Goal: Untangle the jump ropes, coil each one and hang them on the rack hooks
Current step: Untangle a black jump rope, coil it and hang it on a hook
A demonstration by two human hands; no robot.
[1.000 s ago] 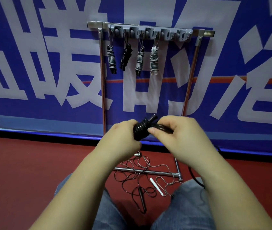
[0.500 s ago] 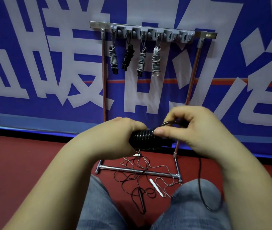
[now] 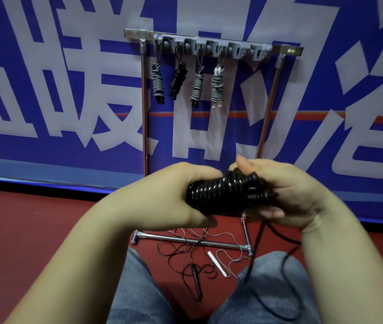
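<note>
At frame centre, the left hand point(image 3: 174, 197) grips a black coil point(image 3: 225, 192) while the right hand point(image 3: 286, 195) pinches its other end, winding on rope. The step looks like coiling; the loose tail point(image 3: 286, 272) at lower right needs wrapping before hanging on the rack point(image 3: 211, 47), upper centre.

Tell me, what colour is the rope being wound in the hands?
Glossy black coiled rope, seen clearly in the head view.
</note>
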